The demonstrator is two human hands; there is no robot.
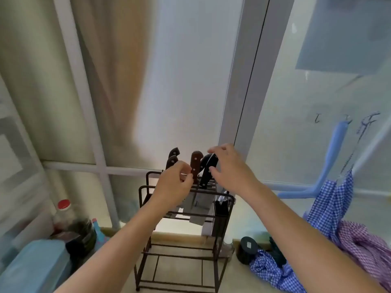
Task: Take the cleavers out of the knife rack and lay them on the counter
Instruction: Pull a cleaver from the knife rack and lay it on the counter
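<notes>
A dark metal knife rack (148,246) stands on the counter in front of a frosted window. Several knives stand in it, handles up: two black handles (172,158) at the left, a brown riveted handle (196,163) in the middle, a black handle (206,172) at the right. Broad steel cleaver blades (200,208) hang below the top bars. My left hand (172,185) sits at the rack's top, fingers curled beside the brown handle, nothing clearly held. My right hand (228,168) hovers with fingers spread around the right black handle, not closed on it.
At the left stand a red-capped bottle (63,210), a dark jar (81,233) and a blue box (36,265). Right of the rack are a black round container (247,249), checked blue and purple cloths (338,229) and a blue hanger (336,157). Beige counter (234,280) shows in front.
</notes>
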